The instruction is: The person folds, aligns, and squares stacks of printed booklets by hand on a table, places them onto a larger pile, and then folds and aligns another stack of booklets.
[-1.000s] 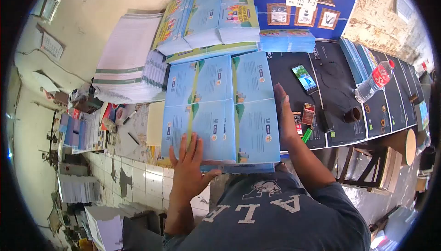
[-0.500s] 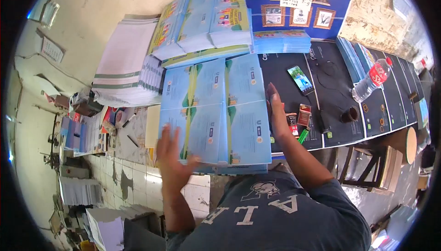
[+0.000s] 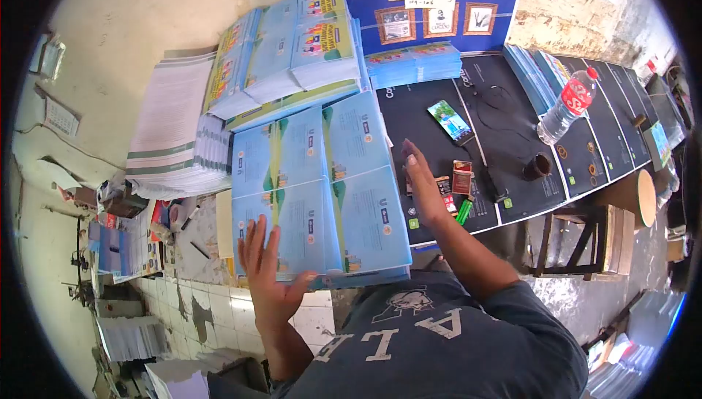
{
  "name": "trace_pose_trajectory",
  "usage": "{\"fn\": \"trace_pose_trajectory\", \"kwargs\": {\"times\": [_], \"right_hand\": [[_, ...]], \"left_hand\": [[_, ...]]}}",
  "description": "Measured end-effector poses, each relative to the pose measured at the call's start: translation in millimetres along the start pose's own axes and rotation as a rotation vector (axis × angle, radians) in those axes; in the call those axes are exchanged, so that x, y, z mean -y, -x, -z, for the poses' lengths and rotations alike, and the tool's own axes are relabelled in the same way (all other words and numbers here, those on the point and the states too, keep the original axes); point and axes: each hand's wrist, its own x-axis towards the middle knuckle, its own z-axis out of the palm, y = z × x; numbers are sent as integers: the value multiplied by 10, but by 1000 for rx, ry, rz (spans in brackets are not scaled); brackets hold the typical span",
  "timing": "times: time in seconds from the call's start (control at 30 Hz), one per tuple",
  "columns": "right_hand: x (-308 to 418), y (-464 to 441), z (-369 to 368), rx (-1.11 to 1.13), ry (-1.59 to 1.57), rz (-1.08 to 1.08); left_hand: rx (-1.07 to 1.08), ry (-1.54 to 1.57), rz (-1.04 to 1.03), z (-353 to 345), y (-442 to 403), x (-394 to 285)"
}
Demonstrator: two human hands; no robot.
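In front of me a stack of light-blue printed sheets (image 3: 300,202) lies on the table, green bands across its top. My left hand (image 3: 270,264) rests at the stack's near left corner, its fingers stretched out and slightly spread over the edge. Along the right side, my right hand (image 3: 424,180) is held upright with straight fingers, close to the sheets' edge. I cannot tell whether it touches them. Neither hand grasps anything.
Behind stand tall piles of blue-and-yellow booklets (image 3: 267,52) and white sheets (image 3: 167,114). Rightward on the black tabletop are a phone (image 3: 450,122), a plastic bottle (image 3: 567,107), a dark cup (image 3: 537,166) and a green lighter (image 3: 464,211). A wooden stool (image 3: 585,242) stands below.
The view has shifted, so the table contents appear farther left. My left hand, blurred before, now lies at the stack's edge. My right hand remains beside the right side.
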Motion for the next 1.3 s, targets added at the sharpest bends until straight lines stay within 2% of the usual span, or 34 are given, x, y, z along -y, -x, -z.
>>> {"fn": "trace_pose_trajectory", "kwargs": {"times": [0.03,0.1,0.17,0.2,0.23,0.3,0.37,0.43,0.5,0.57,0.63,0.67,0.7,0.8,0.9,0.97,1.03,1.1,1.13,1.2,1.23,1.3], "right_hand": [[-1,33,29,-6,-8,-26],[-198,44,186,-36,48,31],[-269,136,384,43,95,37],[-183,252,439,6,21,47],[-236,330,625,38,111,27],[-229,556,1082,180,225,-53],[-72,840,1620,241,558,-163],[-318,1095,2389,156,552,-183],[-620,1347,3239,-269,576,-161],[-711,1379,4243,-550,646,45],[-242,1300,4732,-824,818,-29],[-197,1264,4985,-877,865,55],[-126,1161,5216,-925,915,157],[-41,793,5645,-942,994,200],[-266,502,5868,-974,1187,209],[-302,477,5857,-984,1212,188],[-297,473,5802,-995,1243,157],[-277,505,5824,-1000,1226,67],[-262,502,5790,-1021,1219,185],[-283,490,5821,-1005,1236,205],[-295,479,5827,-999,1250,227],[-318,471,5856,-972,1281,238]], "left_hand": [[4,9,-4,-10,8,4],[-147,92,10,-30,32,-6],[-204,94,-32,-68,40,-4],[-326,167,12,-120,77,4],[-447,241,60,-165,106,-3],[-500,236,35,-193,118,-8],[-711,124,-21,-232,171,-86],[-845,52,56,-240,236,-268],[-976,41,79,-320,246,-558],[-1031,16,248,-498,263,-962],[-1050,63,263,-753,215,-1293],[-1077,112,278,-831,188,-1446],[-1078,110,280,-869,147,-1588],[-996,65,55,-875,-22,-1973],[-1059,34,63,-847,-156,-2320],[-1075,74,47,-872,-176,-2427],[-1029,28,198,-922,-168,-2538],[-1025,68,150,-1022,-200,-2617],[-927,109,182,-1060,-188,-2664],[-774,188,196,-1140,-222,-2736],[-603,342,226,-1144,-247,-2816],[-420,846,141,-1267,-431,-3107]]}}
